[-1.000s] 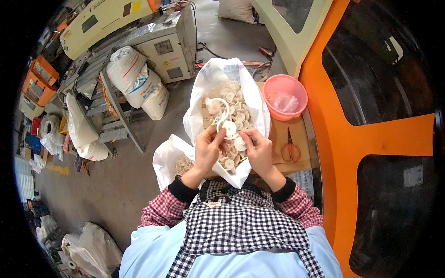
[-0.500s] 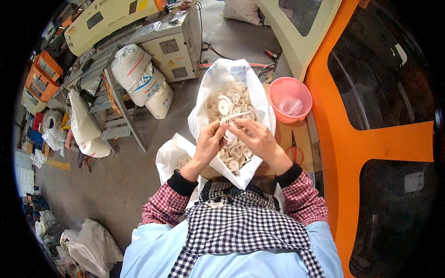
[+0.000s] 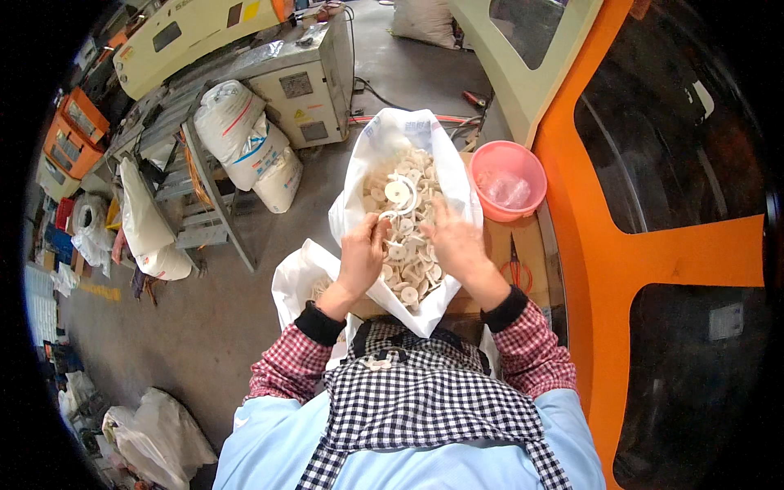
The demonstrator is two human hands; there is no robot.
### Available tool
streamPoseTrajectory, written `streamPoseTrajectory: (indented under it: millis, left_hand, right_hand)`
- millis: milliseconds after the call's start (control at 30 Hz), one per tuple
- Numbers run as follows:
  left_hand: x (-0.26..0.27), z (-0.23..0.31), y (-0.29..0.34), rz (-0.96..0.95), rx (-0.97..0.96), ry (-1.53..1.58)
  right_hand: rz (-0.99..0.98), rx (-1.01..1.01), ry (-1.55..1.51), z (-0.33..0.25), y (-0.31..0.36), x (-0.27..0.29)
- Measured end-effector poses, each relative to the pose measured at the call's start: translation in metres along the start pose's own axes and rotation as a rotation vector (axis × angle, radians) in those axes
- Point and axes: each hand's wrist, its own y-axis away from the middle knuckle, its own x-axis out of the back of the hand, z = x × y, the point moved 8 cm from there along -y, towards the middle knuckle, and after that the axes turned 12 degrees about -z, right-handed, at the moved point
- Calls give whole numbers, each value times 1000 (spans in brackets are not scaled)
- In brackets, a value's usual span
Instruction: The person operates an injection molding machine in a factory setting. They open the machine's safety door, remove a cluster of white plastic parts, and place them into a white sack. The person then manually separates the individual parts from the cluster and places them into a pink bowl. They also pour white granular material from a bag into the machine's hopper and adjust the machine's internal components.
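Over the mouth of a white sack (image 3: 353, 196), both hands are hovering above heaped pale parts (image 3: 415, 265). A curved white strip (image 3: 413, 198) is lying on top of the heap, or just above it; contact is hard to judge. It is sitting beyond the left hand (image 3: 361, 257), ahead and slightly right of those fingertips, and left of the right hand (image 3: 459, 245). Its long axis is running roughly away from the wearer, bowing out toward the right fingers. Its near end is curling toward the left thumb and forefinger, so the left hand is standing nearer; the right is staying just apart.

Left fingers: bending in close together; cannot tell whether they are pinching that end. Right fingers: extending, somewhat blurred, apparently grasping nothing.

Strip is looking smooth, slim, brighter than the parts below, and curving around a round cream disc (image 3: 397, 192) with a small central mark. Whether strip and disc are joining, cannot tell.
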Motion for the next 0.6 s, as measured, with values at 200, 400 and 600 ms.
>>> streamPoseTrajectory:
  millis: [200,400,600]
  left_hand:
    - [-23,10,-3,-366,-9,277]
    - [9,27,5,101,-237,-164]
    - [-40,12,26,-414,426,1244]
  right_hand:
    - [-254,681,-1186,-18,-16,32]
    - [-40,590,-947,-15,-3,41]
    - [367,818,-230,-54,43,61]
